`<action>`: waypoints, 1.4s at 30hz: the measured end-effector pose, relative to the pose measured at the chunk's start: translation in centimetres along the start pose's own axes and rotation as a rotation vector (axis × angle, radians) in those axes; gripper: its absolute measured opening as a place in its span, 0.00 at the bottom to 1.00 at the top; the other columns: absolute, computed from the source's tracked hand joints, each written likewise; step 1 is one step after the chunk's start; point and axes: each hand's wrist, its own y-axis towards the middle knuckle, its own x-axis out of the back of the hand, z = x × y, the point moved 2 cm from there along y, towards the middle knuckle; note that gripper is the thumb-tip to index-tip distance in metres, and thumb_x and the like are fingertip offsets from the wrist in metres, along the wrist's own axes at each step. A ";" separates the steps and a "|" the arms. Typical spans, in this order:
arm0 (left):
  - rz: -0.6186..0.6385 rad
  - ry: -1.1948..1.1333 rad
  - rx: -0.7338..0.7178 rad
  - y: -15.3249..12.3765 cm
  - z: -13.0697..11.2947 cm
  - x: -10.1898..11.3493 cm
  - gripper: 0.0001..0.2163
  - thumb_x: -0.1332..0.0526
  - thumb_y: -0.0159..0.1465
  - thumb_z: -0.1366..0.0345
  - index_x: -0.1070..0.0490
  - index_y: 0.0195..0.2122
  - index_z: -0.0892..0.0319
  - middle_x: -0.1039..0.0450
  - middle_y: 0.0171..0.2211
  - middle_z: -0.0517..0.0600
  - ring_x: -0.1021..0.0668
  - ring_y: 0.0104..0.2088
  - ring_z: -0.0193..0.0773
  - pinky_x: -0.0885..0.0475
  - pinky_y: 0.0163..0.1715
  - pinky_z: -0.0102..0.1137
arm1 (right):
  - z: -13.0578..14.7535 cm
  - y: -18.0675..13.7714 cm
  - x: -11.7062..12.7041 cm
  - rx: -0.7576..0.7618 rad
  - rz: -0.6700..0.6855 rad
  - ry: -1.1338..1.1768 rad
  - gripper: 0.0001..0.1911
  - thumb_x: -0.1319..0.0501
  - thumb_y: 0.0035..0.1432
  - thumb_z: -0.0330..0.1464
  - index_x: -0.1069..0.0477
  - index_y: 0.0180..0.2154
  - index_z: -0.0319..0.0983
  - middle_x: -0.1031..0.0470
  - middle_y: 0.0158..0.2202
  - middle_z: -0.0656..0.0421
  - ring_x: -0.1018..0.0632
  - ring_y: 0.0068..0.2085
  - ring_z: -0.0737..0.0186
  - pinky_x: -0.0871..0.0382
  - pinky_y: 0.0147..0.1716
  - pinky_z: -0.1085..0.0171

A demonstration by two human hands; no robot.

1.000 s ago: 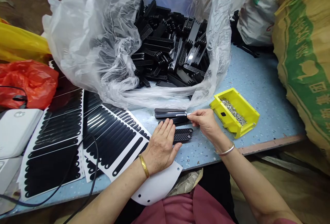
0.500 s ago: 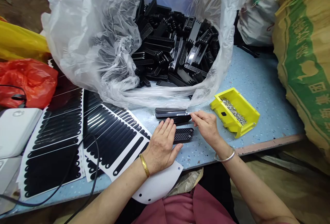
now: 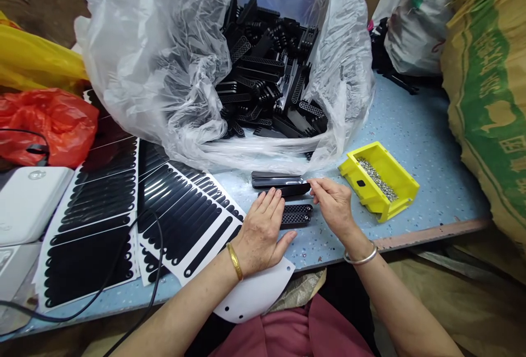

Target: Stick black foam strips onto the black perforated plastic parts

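Right hand (image 3: 335,206) at glossy black piece (image 3: 277,182)

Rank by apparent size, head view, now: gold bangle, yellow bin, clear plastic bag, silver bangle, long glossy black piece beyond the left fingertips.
1. Clear plastic bag
2. Yellow bin
3. Glossy black piece
Last: gold bangle and silver bangle, too alike to rank; each shows only partly.

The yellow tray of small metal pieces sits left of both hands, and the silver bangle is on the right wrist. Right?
One thing is off: in the head view, the yellow tray sits to the right of both the left hand and the right hand, not left. The rest is right.
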 end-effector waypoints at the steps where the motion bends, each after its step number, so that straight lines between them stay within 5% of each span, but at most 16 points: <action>1: 0.001 0.001 -0.001 0.0 0.0 0.0 0.30 0.43 0.67 0.55 0.37 0.61 0.77 0.38 0.64 0.73 0.40 0.68 0.60 0.40 0.65 0.55 | 0.0 0.0 0.0 -0.005 -0.008 0.001 0.15 0.42 0.61 0.36 0.23 0.26 0.38 0.30 0.20 0.62 0.30 0.21 0.67 0.36 0.25 0.66; 8: -0.002 -0.011 0.002 0.0 0.0 0.0 0.30 0.44 0.67 0.55 0.38 0.62 0.76 0.39 0.64 0.72 0.41 0.68 0.60 0.41 0.65 0.55 | -1.2 0.6 1.2 -0.130 -0.118 0.052 0.13 0.39 0.57 0.39 0.21 0.35 0.36 0.27 0.21 0.61 0.30 0.19 0.66 0.36 0.20 0.66; 13: -0.003 0.006 -0.007 -0.1 0.1 0.0 0.30 0.44 0.68 0.55 0.38 0.62 0.76 0.39 0.65 0.72 0.41 0.69 0.59 0.41 0.65 0.55 | -2.2 1.0 1.3 -0.234 0.031 0.054 0.10 0.34 0.49 0.38 0.25 0.23 0.38 0.28 0.17 0.60 0.27 0.18 0.63 0.34 0.19 0.65; 21: -0.001 0.000 -0.011 0.0 0.1 0.1 0.29 0.43 0.67 0.56 0.38 0.62 0.75 0.39 0.64 0.72 0.41 0.68 0.60 0.40 0.65 0.56 | -3.3 1.1 -0.1 -0.231 0.165 0.146 0.20 0.27 0.40 0.40 0.22 0.35 0.36 0.24 0.23 0.58 0.25 0.23 0.63 0.29 0.22 0.65; 29: 0.003 -0.011 -0.019 0.0 0.2 0.1 0.29 0.43 0.67 0.56 0.40 0.63 0.72 0.39 0.65 0.71 0.41 0.68 0.60 0.40 0.64 0.57 | -3.4 2.4 -0.4 -0.219 0.270 0.097 0.10 0.31 0.46 0.38 0.24 0.25 0.38 0.28 0.15 0.61 0.29 0.16 0.66 0.38 0.15 0.68; 35: -0.002 -0.006 -0.013 0.1 0.1 0.1 0.29 0.43 0.67 0.56 0.38 0.62 0.74 0.39 0.64 0.72 0.40 0.68 0.61 0.40 0.64 0.57 | -2.7 3.1 -0.4 -0.306 0.344 0.154 0.15 0.32 0.48 0.41 0.30 0.19 0.38 0.33 0.10 0.63 0.34 0.12 0.69 0.42 0.11 0.71; 42: 0.014 -0.007 0.000 0.2 -0.2 0.9 0.31 0.43 0.66 0.52 0.37 0.61 0.74 0.38 0.64 0.72 0.39 0.68 0.60 0.39 0.64 0.56 | -2.4 2.6 0.2 -0.363 0.368 0.171 0.17 0.38 0.53 0.43 0.28 0.23 0.36 0.27 0.16 0.60 0.30 0.13 0.70 0.41 0.11 0.73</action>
